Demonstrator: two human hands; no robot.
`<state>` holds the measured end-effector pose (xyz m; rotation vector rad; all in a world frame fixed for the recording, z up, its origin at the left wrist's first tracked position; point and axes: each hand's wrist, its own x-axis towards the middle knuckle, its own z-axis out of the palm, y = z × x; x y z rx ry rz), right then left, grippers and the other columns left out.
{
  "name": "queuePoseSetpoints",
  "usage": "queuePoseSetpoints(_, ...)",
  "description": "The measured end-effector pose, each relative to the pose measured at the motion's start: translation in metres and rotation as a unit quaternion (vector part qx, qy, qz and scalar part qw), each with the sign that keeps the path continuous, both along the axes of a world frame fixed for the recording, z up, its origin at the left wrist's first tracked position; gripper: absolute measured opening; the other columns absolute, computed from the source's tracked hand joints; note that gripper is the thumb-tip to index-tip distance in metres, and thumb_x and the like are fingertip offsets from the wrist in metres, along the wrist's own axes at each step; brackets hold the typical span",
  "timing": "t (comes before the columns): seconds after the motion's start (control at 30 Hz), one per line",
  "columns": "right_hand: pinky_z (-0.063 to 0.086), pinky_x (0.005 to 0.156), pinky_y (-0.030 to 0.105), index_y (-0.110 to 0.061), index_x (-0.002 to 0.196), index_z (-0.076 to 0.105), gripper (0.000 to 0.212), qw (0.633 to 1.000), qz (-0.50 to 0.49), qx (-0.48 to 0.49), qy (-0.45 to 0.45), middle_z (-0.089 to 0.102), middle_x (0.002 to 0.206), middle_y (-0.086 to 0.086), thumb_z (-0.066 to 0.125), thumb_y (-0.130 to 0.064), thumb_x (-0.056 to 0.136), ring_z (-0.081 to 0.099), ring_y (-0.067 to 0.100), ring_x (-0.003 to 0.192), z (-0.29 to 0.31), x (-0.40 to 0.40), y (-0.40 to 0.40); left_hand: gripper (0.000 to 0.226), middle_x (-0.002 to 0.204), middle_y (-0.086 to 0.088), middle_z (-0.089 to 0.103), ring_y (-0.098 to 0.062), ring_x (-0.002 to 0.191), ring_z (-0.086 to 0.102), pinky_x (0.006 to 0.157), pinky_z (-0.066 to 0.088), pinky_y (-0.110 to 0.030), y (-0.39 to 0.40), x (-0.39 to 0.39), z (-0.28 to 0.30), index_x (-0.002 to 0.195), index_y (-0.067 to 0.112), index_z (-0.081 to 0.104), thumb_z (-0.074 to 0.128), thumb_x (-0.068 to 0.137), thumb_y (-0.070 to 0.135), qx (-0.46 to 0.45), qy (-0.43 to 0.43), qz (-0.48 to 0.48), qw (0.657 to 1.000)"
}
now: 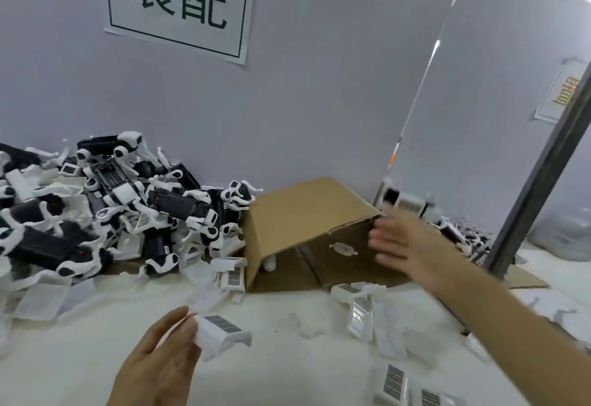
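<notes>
Noted heap (96, 213) of black-and-white parts left of box (303, 213). Found left hand (153, 364) below-left of box, pinching white grille part (224, 333). Logged loose grilles (361, 309) below box. Found right hand (403, 245) at box's right wall, fingers straight, blurred, holding nothing; contact unclear.

The white table (287, 370) carries a heap of black-and-white plastic parts (105, 210) well beyond and to the left of the left fingers (179, 322). A brown cardboard box (303, 213) lies on its side just beside the right fingers (383, 241). Scattered between the two sets of fingers are small white plastic covers with grey grilles (361, 311).
</notes>
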<state>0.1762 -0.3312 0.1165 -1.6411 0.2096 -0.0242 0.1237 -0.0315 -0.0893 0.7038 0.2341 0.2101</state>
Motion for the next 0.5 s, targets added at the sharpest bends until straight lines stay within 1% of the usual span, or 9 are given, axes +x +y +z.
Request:
queuePoseSetpoints(0.07, 0.060, 0.084, 0.041, -0.009, 0.116, 0.069, 0.065, 0.989, 0.111, -0.084, 0.042, 0.078, 0.100, 0.006, 0.065, -0.060, 0.075, 0.075, 0.024, 0.095, -0.035, -0.016, 0.030, 0.030, 0.101, -0.012, 0.077, -0.025, 0.099, 0.074, 0.073, 0.062, -0.028, 0.005, 0.000, 0.007, 0.096, 0.017, 0.082, 0.077, 0.070, 0.005, 0.043, -0.030, -0.004, 0.999)
queuePoseSetpoints(0.1, 0.062, 0.078, 0.036, -0.014, 0.111, 0.071, 0.064, 0.978, 0.173, -0.097, 0.063, 0.079, 0.096, 0.000, 0.067, -0.063, 0.070, 0.076, 0.019, 0.091, -0.053, -0.026, 0.047, 0.027, 0.091, -0.012, 0.077, -0.021, 0.086, 0.076, 0.068, 0.062, -0.025, 0.004, -0.002, 0.008, 0.088, 0.014, 0.082, 0.073, 0.066, 0.000, 0.043, -0.056, -0.014, 0.997)
queuePoseSetpoints(0.13, 0.061, 0.073, 0.030, -0.020, 0.108, 0.071, 0.061, 0.967, 0.220, -0.109, 0.073, 0.078, 0.095, -0.005, 0.069, -0.065, 0.067, 0.076, 0.015, 0.089, -0.071, -0.036, 0.063, 0.024, 0.084, -0.012, 0.076, -0.020, 0.077, 0.076, 0.065, 0.061, -0.023, 0.000, -0.005, 0.010, 0.081, 0.009, 0.082, 0.070, 0.064, -0.002, 0.063, -0.063, -0.008, 0.996)
queuePoseSetpoints(0.2, 0.059, 0.070, 0.023, -0.029, 0.108, 0.069, 0.050, 0.953, 0.271, -0.115, 0.069, 0.078, 0.095, -0.009, 0.075, -0.062, 0.071, 0.075, 0.010, 0.089, -0.101, -0.050, 0.090, 0.020, 0.079, -0.017, 0.074, -0.022, 0.071, 0.074, 0.060, 0.060, -0.024, -0.013, -0.015, 0.021, 0.079, -0.001, 0.077, 0.068, 0.062, -0.005, 0.091, -0.062, -0.019, 0.994)
queuePoseSetpoints(0.3, 0.056, 0.065, 0.023, -0.026, 0.108, 0.074, 0.029, 0.958, 0.269, -0.099, 0.031, 0.078, 0.094, 0.000, 0.079, -0.041, 0.084, 0.075, 0.013, 0.081, -0.134, -0.061, 0.119, 0.021, 0.081, -0.022, 0.072, -0.026, 0.071, 0.071, 0.064, 0.060, -0.030, -0.020, -0.021, 0.024, 0.083, -0.004, 0.074, 0.073, 0.064, -0.013, 0.166, -0.040, -0.036, 0.985)
queuePoseSetpoints(0.33, 0.055, 0.063, 0.024, -0.024, 0.108, 0.076, 0.026, 0.961, 0.259, -0.090, 0.022, 0.078, 0.092, 0.002, 0.080, -0.036, 0.085, 0.074, 0.012, 0.077, -0.140, -0.062, 0.125, 0.021, 0.081, -0.020, 0.072, -0.026, 0.073, 0.070, 0.068, 0.058, -0.032, -0.017, -0.021, 0.025, 0.080, 0.000, 0.076, 0.079, 0.064, -0.013, 0.202, -0.031, -0.041, 0.978)
queuePoseSetpoints(0.4, 0.054, 0.059, 0.027, -0.022, 0.107, 0.077, 0.028, 0.971, 0.223, -0.080, 0.011, 0.078, 0.089, 0.001, 0.084, -0.030, 0.081, 0.073, 0.012, 0.074, -0.150, -0.064, 0.129, 0.024, 0.080, -0.015, 0.074, -0.021, 0.073, 0.071, 0.069, 0.057, -0.029, -0.009, -0.021, 0.025, 0.077, 0.006, 0.079, 0.088, 0.060, -0.008, 0.269, -0.012, -0.045, 0.962)
queuePoseSetpoints(0.43, 0.055, 0.059, 0.028, -0.024, 0.106, 0.077, 0.030, 0.976, 0.205, -0.078, 0.002, 0.078, 0.090, -0.002, 0.086, -0.028, 0.078, 0.073, 0.012, 0.074, -0.154, -0.066, 0.129, 0.022, 0.080, -0.011, 0.075, -0.018, 0.074, 0.072, 0.069, 0.057, -0.025, -0.003, -0.020, 0.023, 0.077, 0.009, 0.079, 0.089, 0.063, -0.005, 0.309, -0.006, -0.037, 0.950)
queuePoseSetpoints(0.5, 0.057, 0.058, 0.027, -0.030, 0.102, 0.078, 0.033, 0.980, 0.183, -0.080, -0.013, 0.078, 0.090, -0.008, 0.090, -0.024, 0.072, 0.073, 0.010, 0.074, -0.163, -0.067, 0.129, 0.016, 0.083, 0.000, 0.077, -0.011, 0.079, 0.072, 0.071, 0.055, -0.017, 0.009, -0.016, 0.019, 0.078, 0.014, 0.077, 0.085, 0.076, 0.001, 0.426, 0.012, 0.018, 0.904)
